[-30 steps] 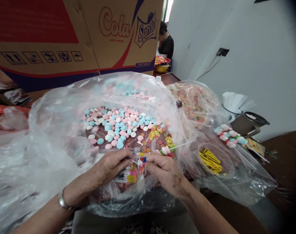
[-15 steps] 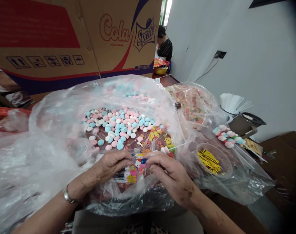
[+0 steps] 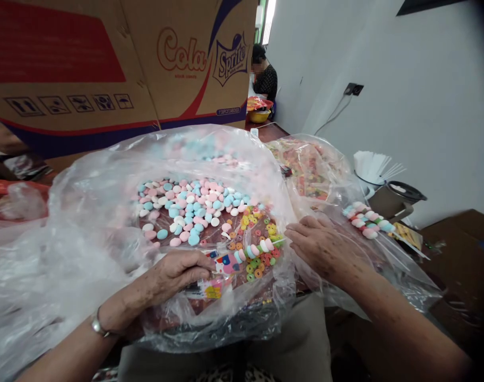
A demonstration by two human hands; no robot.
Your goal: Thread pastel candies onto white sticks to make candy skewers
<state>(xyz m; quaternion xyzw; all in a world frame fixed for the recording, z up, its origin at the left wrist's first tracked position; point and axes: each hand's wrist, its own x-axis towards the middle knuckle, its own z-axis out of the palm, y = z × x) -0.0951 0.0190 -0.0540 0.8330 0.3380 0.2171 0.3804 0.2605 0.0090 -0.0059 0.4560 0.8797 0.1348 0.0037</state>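
Clear plastic bag (image 3: 106, 223) lies nearest. Left hand (image 3: 174, 273) pinches a candy skewer (image 3: 250, 252) above loose candies (image 3: 186, 207). Right hand (image 3: 325, 246) rests spread, empty, on another bag (image 3: 345, 185). Risk: tilting the skewer may shed pieces.

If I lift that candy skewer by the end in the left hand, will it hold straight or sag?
The skewer probably stays fairly straight; its stick looks thin but rigid. The left hand grips one end, so the loaded end may dip. The candies look threaded, so they may slide.
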